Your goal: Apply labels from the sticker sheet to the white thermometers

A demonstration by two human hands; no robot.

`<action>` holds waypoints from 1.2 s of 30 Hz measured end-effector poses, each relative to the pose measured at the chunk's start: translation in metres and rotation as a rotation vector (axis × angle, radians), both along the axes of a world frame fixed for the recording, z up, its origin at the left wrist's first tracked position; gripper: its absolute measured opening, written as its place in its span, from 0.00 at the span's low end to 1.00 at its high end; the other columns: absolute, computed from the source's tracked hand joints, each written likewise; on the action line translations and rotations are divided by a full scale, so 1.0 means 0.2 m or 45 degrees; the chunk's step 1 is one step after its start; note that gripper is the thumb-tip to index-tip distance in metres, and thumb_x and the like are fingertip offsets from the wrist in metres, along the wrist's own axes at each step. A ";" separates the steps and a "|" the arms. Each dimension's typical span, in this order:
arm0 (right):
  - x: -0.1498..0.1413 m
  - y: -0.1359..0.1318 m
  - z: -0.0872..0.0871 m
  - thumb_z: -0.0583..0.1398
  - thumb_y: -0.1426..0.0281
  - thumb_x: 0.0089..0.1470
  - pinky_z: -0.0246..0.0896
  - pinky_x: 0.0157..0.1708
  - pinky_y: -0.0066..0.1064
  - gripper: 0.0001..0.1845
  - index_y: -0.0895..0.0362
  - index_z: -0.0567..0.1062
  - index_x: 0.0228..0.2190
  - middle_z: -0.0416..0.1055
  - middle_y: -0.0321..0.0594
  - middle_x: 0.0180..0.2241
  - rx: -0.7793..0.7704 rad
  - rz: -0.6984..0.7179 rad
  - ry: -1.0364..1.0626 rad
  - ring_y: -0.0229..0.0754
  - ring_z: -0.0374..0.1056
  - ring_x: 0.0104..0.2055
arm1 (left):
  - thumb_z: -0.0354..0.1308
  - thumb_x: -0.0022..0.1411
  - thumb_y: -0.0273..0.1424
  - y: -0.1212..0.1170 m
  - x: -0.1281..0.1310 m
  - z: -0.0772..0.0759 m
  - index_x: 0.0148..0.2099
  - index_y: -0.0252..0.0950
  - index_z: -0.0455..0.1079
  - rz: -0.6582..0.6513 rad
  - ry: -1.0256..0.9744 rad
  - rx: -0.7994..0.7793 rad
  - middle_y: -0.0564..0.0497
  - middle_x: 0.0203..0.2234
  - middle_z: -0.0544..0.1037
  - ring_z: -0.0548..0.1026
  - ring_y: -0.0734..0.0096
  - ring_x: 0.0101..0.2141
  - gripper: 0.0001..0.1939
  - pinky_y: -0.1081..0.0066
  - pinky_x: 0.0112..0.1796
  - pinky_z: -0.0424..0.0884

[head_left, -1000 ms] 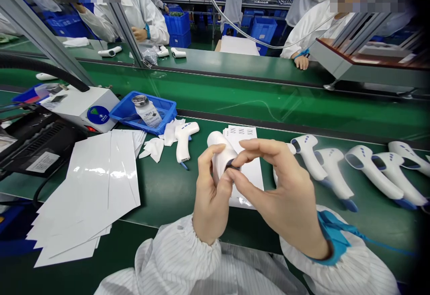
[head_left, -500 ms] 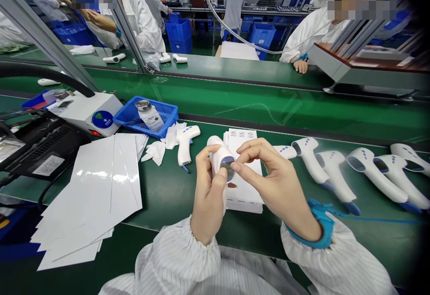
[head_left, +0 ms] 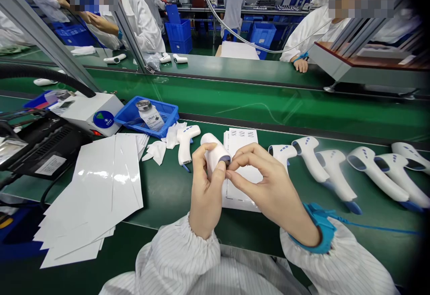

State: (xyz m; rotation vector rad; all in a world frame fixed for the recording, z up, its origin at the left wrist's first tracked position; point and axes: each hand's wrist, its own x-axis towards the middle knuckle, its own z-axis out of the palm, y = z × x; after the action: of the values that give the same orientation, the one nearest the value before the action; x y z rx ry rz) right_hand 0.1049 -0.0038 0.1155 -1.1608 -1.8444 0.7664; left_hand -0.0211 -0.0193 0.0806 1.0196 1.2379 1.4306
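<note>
My left hand (head_left: 206, 187) is wrapped round a white infrared thermometer (head_left: 213, 151), its thumb at the blue-rimmed dark end. Close against that same end, my right hand (head_left: 265, 176) has thumb and fingertips pinched together; whatever they hold is hidden. A blue wrist strap (head_left: 320, 230) with a cord circles my right wrist. Under the hands lies a stack of printed white sheets (head_left: 243, 187). Another white thermometer (head_left: 186, 142) lies to the left, beside torn white scraps (head_left: 155, 152).
Several more thermometers (head_left: 307, 154) lie along the right side. On the left are loose white sheets (head_left: 104, 174), a black device (head_left: 57, 145), a white box (head_left: 97, 111) and a blue tray (head_left: 129, 120) holding a bottle (head_left: 149, 113). Co-workers sit across the green bench (head_left: 201, 68).
The held thermometer has turned and shifted slightly left, so its dark end shows less. My right fingertips have moved down and left, closing together at its edge.
</note>
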 end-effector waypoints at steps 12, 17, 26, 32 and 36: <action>0.00 0.02 0.02 0.63 0.65 0.53 0.67 0.21 0.29 0.13 0.53 0.64 0.35 0.70 0.26 0.18 -0.854 0.203 0.523 0.36 0.67 0.17 | 0.51 0.68 0.40 0.00 -0.03 0.03 0.55 0.49 0.57 -0.139 -0.179 -0.163 0.56 0.33 0.67 0.70 0.76 0.28 0.15 0.73 0.32 0.69; 0.02 0.05 0.00 0.65 0.64 0.53 0.67 0.30 0.31 0.14 0.53 0.68 0.38 0.72 0.34 0.31 -0.348 -0.019 0.273 0.39 0.71 0.33 | 0.56 0.65 0.35 0.01 -0.05 0.05 0.57 0.53 0.56 -0.307 -0.357 -0.275 0.56 0.36 0.69 0.69 0.78 0.29 0.20 0.74 0.32 0.69; -0.02 0.10 -0.03 0.63 0.72 0.57 0.67 0.38 0.35 0.04 0.52 0.76 0.31 0.71 0.36 0.32 0.165 -0.024 0.228 0.40 0.69 0.37 | 0.58 0.59 0.28 -0.03 -0.06 0.07 0.58 0.50 0.54 -0.494 -0.425 -0.315 0.54 0.38 0.69 0.67 0.79 0.27 0.28 0.74 0.29 0.68; 0.00 0.06 -0.04 0.58 0.78 0.58 0.68 0.44 0.37 0.10 0.52 0.75 0.36 0.75 0.36 0.38 0.171 -0.025 0.166 0.41 0.71 0.43 | 0.59 0.56 0.26 -0.02 -0.06 0.06 0.58 0.51 0.54 -0.492 -0.523 -0.340 0.55 0.35 0.67 0.67 0.77 0.26 0.31 0.73 0.30 0.68; 0.00 0.04 -0.05 0.59 0.78 0.56 0.69 0.49 0.37 0.10 0.52 0.74 0.38 0.74 0.37 0.40 -0.033 0.029 0.333 0.41 0.71 0.45 | 0.54 0.61 0.32 -0.02 -0.06 0.05 0.55 0.50 0.58 -0.418 -0.592 -0.331 0.53 0.39 0.67 0.67 0.74 0.31 0.21 0.73 0.31 0.67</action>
State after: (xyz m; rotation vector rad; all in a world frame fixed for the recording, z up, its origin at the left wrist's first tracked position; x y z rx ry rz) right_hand 0.1053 0.0050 0.1060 -1.0055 -1.6366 0.9118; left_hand -0.0330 -0.0233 0.0911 0.6282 0.8421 1.1301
